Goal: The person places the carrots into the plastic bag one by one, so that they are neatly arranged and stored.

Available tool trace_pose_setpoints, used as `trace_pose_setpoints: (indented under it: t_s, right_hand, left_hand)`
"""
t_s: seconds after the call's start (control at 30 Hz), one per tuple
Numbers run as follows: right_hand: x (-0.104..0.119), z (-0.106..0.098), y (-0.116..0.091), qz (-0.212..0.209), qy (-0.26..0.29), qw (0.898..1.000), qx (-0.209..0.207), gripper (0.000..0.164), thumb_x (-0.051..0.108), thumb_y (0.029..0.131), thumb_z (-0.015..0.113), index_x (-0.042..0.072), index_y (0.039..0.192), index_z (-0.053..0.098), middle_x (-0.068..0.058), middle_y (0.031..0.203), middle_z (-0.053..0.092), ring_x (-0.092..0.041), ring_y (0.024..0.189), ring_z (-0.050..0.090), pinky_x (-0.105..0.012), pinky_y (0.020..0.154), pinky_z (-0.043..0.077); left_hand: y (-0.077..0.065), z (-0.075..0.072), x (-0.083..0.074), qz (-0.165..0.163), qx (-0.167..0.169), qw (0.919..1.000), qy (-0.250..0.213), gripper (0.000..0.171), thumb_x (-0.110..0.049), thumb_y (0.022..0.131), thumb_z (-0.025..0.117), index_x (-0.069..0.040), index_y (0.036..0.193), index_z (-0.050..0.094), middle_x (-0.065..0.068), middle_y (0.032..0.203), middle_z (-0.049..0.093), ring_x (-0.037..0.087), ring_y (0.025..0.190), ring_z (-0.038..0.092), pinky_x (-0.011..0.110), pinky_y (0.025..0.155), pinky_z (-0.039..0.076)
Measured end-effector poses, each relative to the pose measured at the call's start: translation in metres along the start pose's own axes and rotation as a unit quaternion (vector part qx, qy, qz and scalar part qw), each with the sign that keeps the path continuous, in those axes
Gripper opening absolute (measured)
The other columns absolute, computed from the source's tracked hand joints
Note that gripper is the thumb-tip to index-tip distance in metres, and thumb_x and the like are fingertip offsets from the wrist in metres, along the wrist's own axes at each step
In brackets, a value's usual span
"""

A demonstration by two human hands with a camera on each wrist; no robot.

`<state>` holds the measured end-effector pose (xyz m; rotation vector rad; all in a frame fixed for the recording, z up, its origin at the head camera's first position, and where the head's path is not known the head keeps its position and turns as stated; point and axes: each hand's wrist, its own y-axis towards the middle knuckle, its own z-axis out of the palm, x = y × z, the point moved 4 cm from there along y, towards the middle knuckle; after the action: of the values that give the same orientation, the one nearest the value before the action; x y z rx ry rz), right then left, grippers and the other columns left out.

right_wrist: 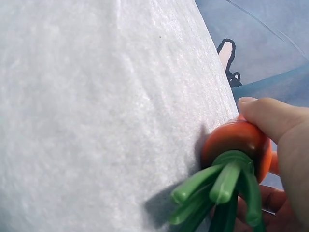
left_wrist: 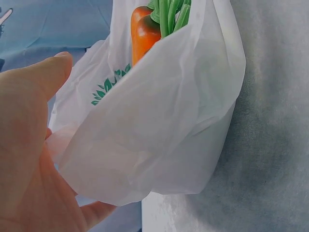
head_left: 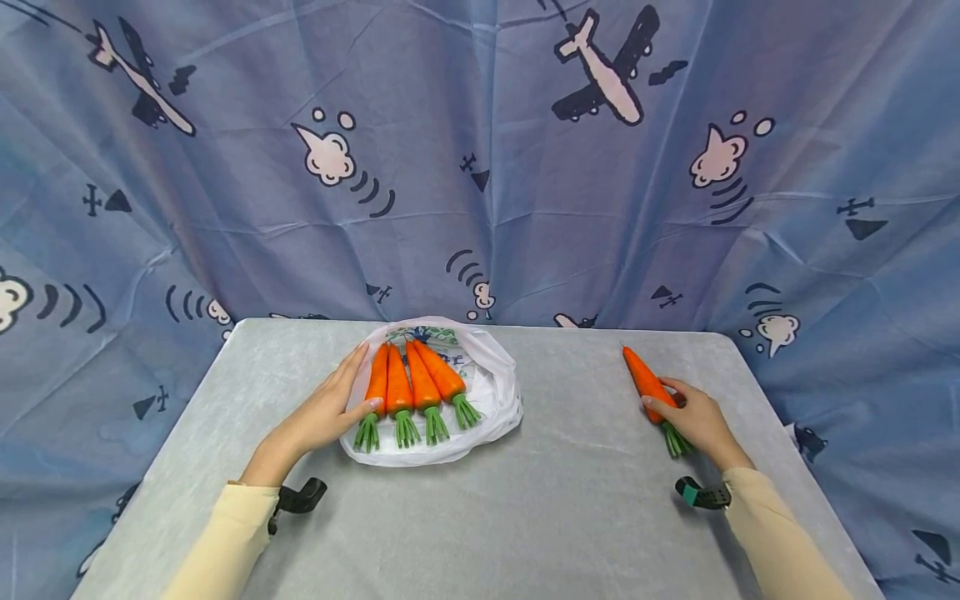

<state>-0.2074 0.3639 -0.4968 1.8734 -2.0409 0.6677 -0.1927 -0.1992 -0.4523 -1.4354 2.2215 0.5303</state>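
Observation:
A white plastic bag (head_left: 495, 400) with green print lies spread at the table's middle left. Several orange carrots (head_left: 400, 383) with green stem stubs lie side by side in it, tips away from me. My left hand (head_left: 322, 412) rests along the bag's left side, fingers extended and thumb reaching over the rim. In the left wrist view, the thumb (left_wrist: 55, 72) stands apart from the bag wall (left_wrist: 140, 135). On the right of the table, my right hand (head_left: 697, 421) grips a single carrot (head_left: 643, 379) between thumb and fingers near its stem end. Its green stubs (right_wrist: 224, 183) point back towards me.
A pale grey cloth covers the table (head_left: 562, 500). Behind it hangs a blue curtain (head_left: 450, 208) printed with planes and clouds. Dark straps (head_left: 300, 497) sit on both wrists, below cream sleeves (head_left: 225, 542).

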Motion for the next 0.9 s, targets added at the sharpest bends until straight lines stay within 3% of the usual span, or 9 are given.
trace_pose_setpoints:
  t_s: [0.47,0.9]
  right_hand:
    - [0.000,0.002,0.000,-0.008,0.002,1.000,-0.022,0.076,0.055,0.093,0.060,-0.001,0.143,0.047,-0.033,0.121,0.062,-0.040,0.102,0.060,-0.058,0.089,0.051]
    - [0.021,0.004,0.002,-0.024,0.005,0.999,-0.025,0.072,0.053,0.093,0.062,0.001,0.142,0.050,-0.028,0.114,0.064,-0.033,0.095,0.059,-0.048,0.083,0.052]
  left_hand:
    - [0.002,0.002,0.002,-0.004,0.006,1.0000,-0.002,0.089,-0.042,0.099,0.057,-0.016,0.161,-0.001,0.017,0.167,0.009,0.040,0.153,0.016,0.060,0.122,0.021]
    - [0.002,0.003,0.003,-0.005,0.008,1.0000,-0.003,0.089,-0.043,0.099,0.057,-0.015,0.161,-0.001,0.017,0.167,0.010,0.041,0.153,0.017,0.061,0.122,0.021]
